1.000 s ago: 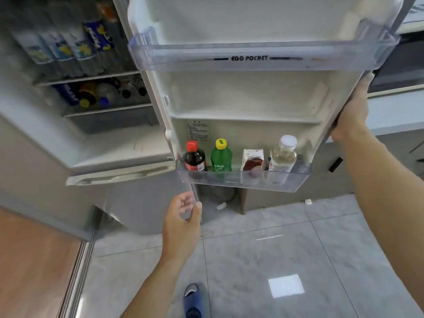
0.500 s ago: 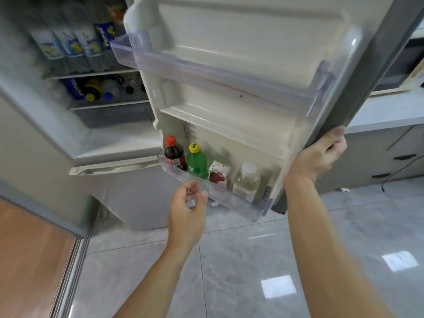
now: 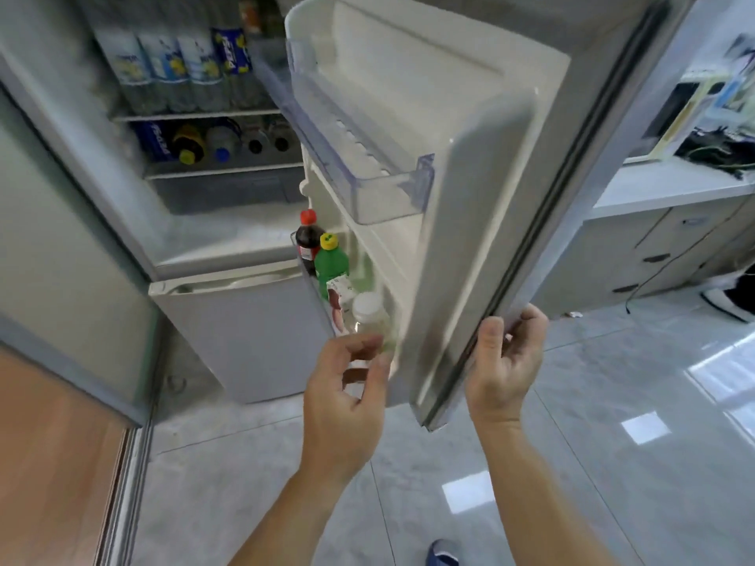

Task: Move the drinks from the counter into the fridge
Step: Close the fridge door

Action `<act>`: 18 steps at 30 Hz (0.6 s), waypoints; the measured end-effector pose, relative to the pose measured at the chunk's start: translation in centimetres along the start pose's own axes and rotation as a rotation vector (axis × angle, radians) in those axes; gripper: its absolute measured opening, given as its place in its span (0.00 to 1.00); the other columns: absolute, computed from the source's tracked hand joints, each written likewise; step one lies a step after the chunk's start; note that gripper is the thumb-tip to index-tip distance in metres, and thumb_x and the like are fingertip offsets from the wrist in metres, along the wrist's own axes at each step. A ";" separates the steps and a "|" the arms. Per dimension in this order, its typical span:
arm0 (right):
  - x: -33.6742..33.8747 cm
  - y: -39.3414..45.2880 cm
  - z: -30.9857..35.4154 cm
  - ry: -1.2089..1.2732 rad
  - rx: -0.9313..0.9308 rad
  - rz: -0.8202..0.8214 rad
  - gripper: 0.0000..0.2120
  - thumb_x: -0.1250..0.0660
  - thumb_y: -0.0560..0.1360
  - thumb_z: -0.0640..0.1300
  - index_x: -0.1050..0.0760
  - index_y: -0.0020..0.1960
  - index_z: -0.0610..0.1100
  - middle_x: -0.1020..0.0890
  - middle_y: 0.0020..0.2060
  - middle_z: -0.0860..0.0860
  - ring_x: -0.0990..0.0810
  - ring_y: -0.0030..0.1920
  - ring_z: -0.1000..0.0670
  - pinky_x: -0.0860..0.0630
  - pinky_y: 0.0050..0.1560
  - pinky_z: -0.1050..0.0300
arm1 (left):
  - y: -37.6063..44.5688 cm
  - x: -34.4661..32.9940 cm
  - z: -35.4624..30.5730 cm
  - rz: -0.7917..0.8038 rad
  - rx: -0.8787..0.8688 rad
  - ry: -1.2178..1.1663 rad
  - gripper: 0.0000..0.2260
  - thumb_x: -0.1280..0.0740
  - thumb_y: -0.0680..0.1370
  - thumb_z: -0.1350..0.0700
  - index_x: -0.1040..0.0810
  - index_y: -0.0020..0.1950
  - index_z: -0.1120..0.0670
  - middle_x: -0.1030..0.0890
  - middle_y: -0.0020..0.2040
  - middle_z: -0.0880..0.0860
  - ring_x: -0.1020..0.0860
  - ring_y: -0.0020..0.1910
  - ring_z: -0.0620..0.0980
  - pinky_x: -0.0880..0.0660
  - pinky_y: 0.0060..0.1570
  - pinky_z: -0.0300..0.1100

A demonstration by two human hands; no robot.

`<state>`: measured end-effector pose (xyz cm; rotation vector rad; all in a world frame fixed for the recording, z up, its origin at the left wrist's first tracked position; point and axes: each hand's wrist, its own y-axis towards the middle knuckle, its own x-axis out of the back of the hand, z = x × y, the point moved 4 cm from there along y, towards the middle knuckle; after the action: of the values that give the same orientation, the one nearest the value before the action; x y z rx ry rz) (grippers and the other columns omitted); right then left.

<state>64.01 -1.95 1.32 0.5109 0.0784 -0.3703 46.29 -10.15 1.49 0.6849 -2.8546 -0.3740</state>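
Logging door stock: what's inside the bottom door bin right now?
Bottom door bin: red-capped cola bottle, green bottle with yellow cap, small carton, white-capped clear bottle. Left hand covers the bin's near end.

A blue label on a bottle [image 3: 233, 49] standing at the far left on the fridge's upper shelf read "PEPSI", running sideways. The same word showed on a blue bottle [image 3: 157, 140] lying on the shelf below. Other labels were too blurred to read.
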 end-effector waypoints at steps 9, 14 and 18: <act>-14.1 -10.6 2.6 -0.037 -0.069 0.556 0.15 0.34 0.74 0.54 0.26 0.56 0.47 0.21 0.45 0.52 0.21 0.44 0.50 0.23 0.45 0.59 | -0.6 12.0 1.3 -0.332 -0.096 0.115 0.16 0.37 0.80 0.49 0.29 0.67 0.48 0.29 0.62 0.37 0.25 0.63 0.50 0.28 0.59 0.33; -23.5 -9.4 1.9 -0.095 -0.085 0.725 0.18 0.32 0.71 0.60 0.27 0.58 0.54 0.21 0.47 0.57 0.20 0.45 0.53 0.22 0.45 0.59 | 5.3 18.6 3.7 -0.533 0.023 0.175 0.28 0.32 0.78 0.50 0.36 0.76 0.52 0.32 0.67 0.46 0.30 0.68 0.46 0.32 0.66 0.39; -30.9 -6.4 -0.2 -0.166 -0.056 0.787 0.16 0.29 0.73 0.55 0.28 0.58 0.54 0.22 0.49 0.56 0.21 0.46 0.54 0.22 0.45 0.57 | 11.7 24.3 5.7 -0.594 0.140 0.249 0.29 0.30 0.77 0.55 0.37 0.76 0.56 0.31 0.69 0.53 0.28 0.68 0.51 0.30 0.68 0.50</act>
<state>32.90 3.06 3.32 0.4170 -0.2694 0.3595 18.72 -10.23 2.27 1.4932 -2.4099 -0.1473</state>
